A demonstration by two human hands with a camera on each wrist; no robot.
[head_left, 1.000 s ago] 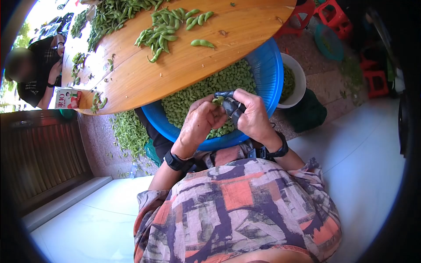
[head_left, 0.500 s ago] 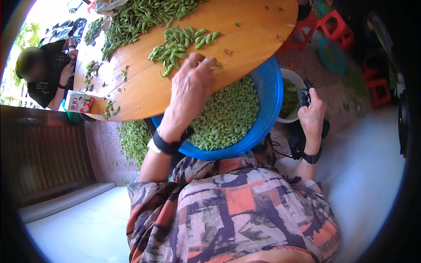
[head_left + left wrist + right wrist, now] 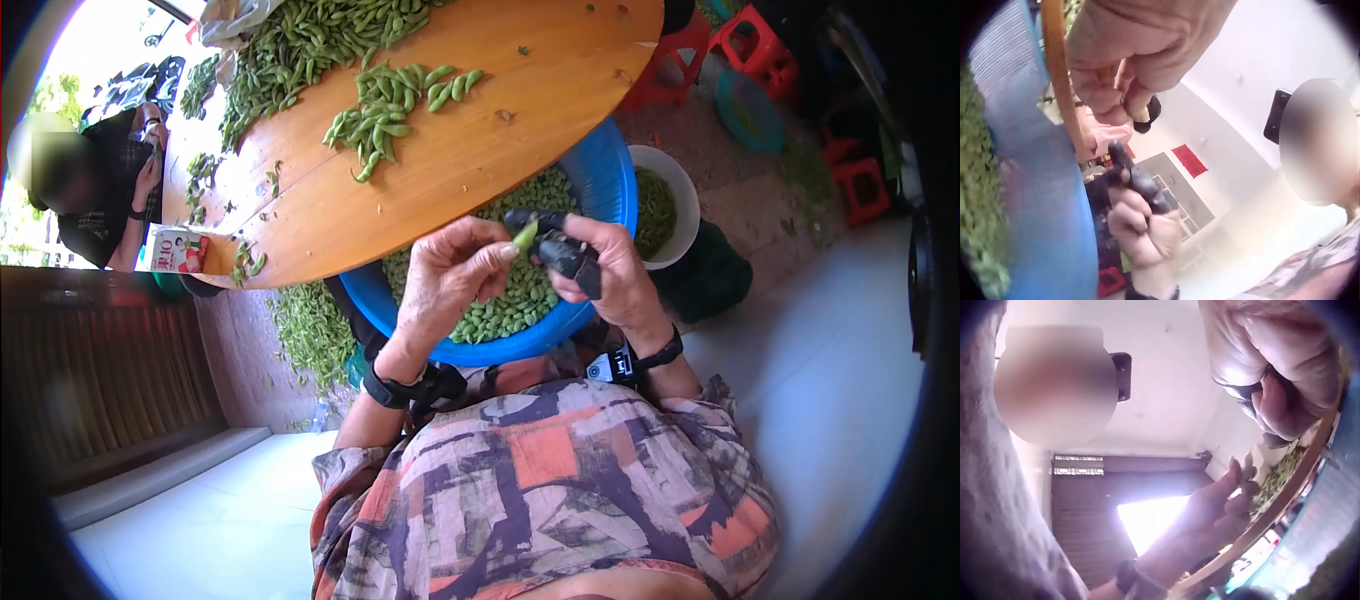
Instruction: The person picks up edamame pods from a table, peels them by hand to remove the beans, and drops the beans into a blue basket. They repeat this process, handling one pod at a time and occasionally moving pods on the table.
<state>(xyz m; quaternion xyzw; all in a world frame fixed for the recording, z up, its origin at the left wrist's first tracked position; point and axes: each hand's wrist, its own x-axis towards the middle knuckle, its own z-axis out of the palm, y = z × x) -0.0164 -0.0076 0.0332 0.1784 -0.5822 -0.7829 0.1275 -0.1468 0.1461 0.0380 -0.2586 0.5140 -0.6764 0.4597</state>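
My left hand (image 3: 438,290) pinches a green edamame pod (image 3: 525,236) between thumb and fingertips. Facing it is my right hand (image 3: 622,282), with black coverings (image 3: 572,264) on the thumb and forefinger; in the head view the pod overlaps these dark fingertips. In the left wrist view the right hand's other fingers (image 3: 1129,215) are curled in and a small gap parts the two hands. Both hands are over a big blue basin (image 3: 608,170), which holds many shelled green beans (image 3: 510,300).
A wooden table (image 3: 450,140) overhangs the basin, bearing a pod cluster (image 3: 378,112) and a larger heap (image 3: 290,60). On the right stand a white bucket (image 3: 685,195) and red stools (image 3: 760,50). Husks (image 3: 310,320) litter the floor. Another person (image 3: 110,180) sits across the table.
My left hand reached to the pods on the table and came back over the basin with a pod. My right hand swung out beside the white bucket, then returned to face the left.
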